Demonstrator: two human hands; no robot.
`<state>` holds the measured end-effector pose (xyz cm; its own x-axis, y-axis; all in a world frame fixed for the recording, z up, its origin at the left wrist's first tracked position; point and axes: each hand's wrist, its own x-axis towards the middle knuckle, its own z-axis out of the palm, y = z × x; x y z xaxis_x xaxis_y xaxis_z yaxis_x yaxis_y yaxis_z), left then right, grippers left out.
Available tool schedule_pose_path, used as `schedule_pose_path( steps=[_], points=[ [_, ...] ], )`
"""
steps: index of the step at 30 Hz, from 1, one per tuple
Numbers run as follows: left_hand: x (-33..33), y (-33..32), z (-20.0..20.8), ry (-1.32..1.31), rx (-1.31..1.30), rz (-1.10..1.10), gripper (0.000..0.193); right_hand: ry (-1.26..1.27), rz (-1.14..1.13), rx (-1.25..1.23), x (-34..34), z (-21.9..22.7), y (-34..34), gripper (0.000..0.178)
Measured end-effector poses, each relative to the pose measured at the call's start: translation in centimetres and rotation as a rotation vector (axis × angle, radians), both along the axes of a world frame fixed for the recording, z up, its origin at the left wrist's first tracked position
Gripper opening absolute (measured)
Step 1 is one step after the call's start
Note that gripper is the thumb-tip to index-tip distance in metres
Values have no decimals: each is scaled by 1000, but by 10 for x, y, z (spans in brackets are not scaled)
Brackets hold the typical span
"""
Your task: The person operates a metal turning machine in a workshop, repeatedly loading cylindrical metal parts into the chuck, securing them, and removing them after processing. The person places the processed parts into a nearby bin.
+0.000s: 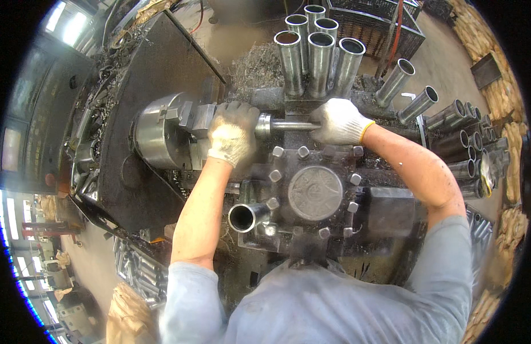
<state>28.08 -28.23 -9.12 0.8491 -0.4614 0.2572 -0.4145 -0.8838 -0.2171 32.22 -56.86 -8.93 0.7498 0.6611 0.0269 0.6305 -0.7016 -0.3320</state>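
Observation:
My left hand (234, 132), in a cream glove with dark-stained fingers, wraps round a metal part directly beside the jaws (203, 119) of the lathe chuck (160, 131). Most of that part is hidden under the glove; its shiny ringed end (264, 125) shows to the right of my fingers. From this ring a slim metal rod (291, 125) runs level to the right. My right hand (340, 121), in a white glove with a yellow cuff edge, is closed round the rod's other end. Whether the rod passes inside the ringed part cannot be seen.
In front of me sits a square tool post (315, 193) with several bolts, and a tube (242, 218) lies at its left. Flanged steel tubes (321, 63) stand behind; more tubes (463, 140) lie right. Metal chips (257, 69) cover the far bed. A black crate (374, 31) stands beyond.

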Motion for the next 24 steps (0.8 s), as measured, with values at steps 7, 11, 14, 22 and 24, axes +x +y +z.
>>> schedule_pose_path(
  steps=[7, 11, 14, 22, 24],
  points=[
    [2, 1, -2, 57, -22, 6, 33, 33, -45, -107, 3, -4, -1, 34],
    [0, 1, -2, -22, -46, -21, 30, 14, 28, 17, 1, -1, -6, 33],
    [2, 1, -1, 71, -22, 28, 30, 84, 1, -3, 4, 1, -8, 33],
    [5, 4, -8, 64, -59, 3, 32, 112, -81, -143, -3, 11, -18, 36],
    [4, 6, -12, 29, -64, -6, 32, 159, -81, -185, -10, 22, -39, 38]
  ],
)
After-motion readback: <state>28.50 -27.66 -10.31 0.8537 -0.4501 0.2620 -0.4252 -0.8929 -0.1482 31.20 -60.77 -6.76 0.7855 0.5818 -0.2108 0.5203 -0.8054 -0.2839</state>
